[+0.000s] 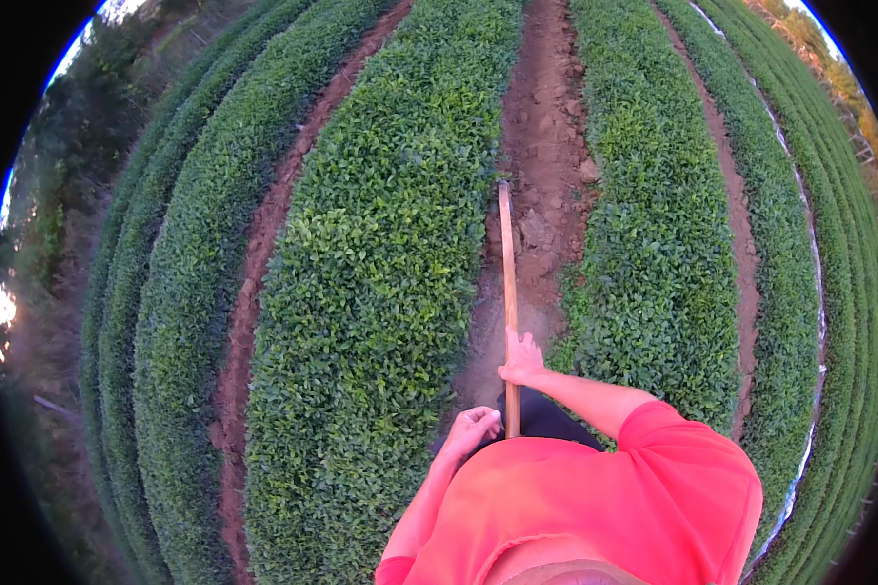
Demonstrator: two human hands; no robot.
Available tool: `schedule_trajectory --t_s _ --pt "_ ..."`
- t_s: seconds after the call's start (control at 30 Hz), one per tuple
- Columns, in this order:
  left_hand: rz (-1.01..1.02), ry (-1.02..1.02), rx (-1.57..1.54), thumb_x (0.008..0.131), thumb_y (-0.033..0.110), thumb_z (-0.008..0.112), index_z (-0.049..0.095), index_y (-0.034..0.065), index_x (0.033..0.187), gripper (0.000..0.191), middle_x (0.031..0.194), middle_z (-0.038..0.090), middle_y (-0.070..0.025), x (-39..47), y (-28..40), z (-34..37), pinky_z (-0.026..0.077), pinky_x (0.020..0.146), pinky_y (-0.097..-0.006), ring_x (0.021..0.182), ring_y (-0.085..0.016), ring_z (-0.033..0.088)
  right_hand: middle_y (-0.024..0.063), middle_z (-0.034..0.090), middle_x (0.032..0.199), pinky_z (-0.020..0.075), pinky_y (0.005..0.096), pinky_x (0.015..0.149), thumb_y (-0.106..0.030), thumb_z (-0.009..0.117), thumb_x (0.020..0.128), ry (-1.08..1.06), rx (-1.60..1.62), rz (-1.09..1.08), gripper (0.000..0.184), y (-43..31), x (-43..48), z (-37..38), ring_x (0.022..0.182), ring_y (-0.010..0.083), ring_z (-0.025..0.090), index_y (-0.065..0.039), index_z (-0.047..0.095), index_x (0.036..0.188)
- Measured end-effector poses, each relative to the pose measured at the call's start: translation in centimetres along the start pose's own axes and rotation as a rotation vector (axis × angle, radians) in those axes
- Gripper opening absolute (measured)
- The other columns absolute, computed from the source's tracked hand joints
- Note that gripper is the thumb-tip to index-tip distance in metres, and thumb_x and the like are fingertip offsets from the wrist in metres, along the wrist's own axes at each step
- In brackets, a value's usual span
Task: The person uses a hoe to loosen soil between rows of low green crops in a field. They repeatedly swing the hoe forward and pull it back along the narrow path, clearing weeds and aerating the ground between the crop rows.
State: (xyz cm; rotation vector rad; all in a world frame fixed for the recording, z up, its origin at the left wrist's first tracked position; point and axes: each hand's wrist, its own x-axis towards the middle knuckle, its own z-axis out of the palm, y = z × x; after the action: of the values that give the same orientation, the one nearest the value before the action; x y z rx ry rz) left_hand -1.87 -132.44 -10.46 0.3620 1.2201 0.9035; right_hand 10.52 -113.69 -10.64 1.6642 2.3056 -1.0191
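A long wooden handle [509, 278] runs up the middle of the view over the soil path; a dark metal head shows at its far end, its shape mostly hidden. My right hand [523, 358] grips the handle on its lower part. Left of the handle's near end, beside my dark trousers, is my left hand [475, 426], its fingers curled; whether it touches the handle or holds something small cannot be told. The handle's near end disappears at my red shirt [593, 490].
Dense clipped leafy hedge rows, the nearest on the left [366, 307] and right [651, 248], flank the reddish soil path [545, 131]. Clods lie along it. A pale strip [812, 256] runs between rows at the right. Brush and trees [58, 197] border the left side.
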Motion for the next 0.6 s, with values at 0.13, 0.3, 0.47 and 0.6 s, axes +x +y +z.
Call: schedule_trajectory --t_s 0.13,0.3,0.47,0.6 --pt "0.018 -0.056 0.101 0.098 0.019 0.070 0.069 0.0065 0.097 0.012 0.081 0.067 0.0018 1.7 1.5 0.7 0.050 0.068 -0.0235 0.070 -0.006 0.059 0.0182 0.054 0.136 0.0409 0.0468 0.109 -0.027 0.079 0.078 -0.047 -0.190 -0.332 0.069 0.8 2.6 -0.4 0.132 0.0341 0.049 -0.007 0.055 0.140" --pt "0.334 -0.043 0.662 0.091 0.013 0.072 0.067 -0.0027 0.113 0.028 0.099 0.073 -0.0143 4.1 2.1 0.0 0.057 0.087 -0.0370 0.090 -0.026 0.072 0.0179 0.069 0.120 0.0483 0.0441 0.104 -0.038 0.060 0.098 -0.244 0.404 -0.341 0.042 -1.3 2.6 0.7 0.116 0.0328 0.065 -0.006 0.068 0.126" --pt "0.663 -0.186 1.448 0.089 0.019 0.062 0.064 -0.0018 0.122 0.039 0.106 0.071 -0.0206 3.9 5.4 -0.8 0.054 0.091 -0.0464 0.098 -0.038 0.069 0.0135 0.073 0.116 0.0499 0.0390 0.101 -0.031 0.049 0.104 -0.461 0.374 -0.757 0.038 -6.4 -3.3 -1.7 0.112 0.0256 0.068 -0.004 0.074 0.113" --pt "0.725 -0.274 1.410 0.083 0.014 0.068 0.064 -0.0017 0.119 0.040 0.118 0.064 -0.0266 -1.4 10.8 0.6 0.051 0.091 -0.0518 0.110 -0.041 0.063 0.0119 0.076 0.103 0.0512 0.0363 0.095 -0.027 0.048 0.102 -0.575 0.425 -0.624 0.037 -6.9 -3.2 -4.6 0.100 0.0199 0.069 -0.003 0.075 0.108"
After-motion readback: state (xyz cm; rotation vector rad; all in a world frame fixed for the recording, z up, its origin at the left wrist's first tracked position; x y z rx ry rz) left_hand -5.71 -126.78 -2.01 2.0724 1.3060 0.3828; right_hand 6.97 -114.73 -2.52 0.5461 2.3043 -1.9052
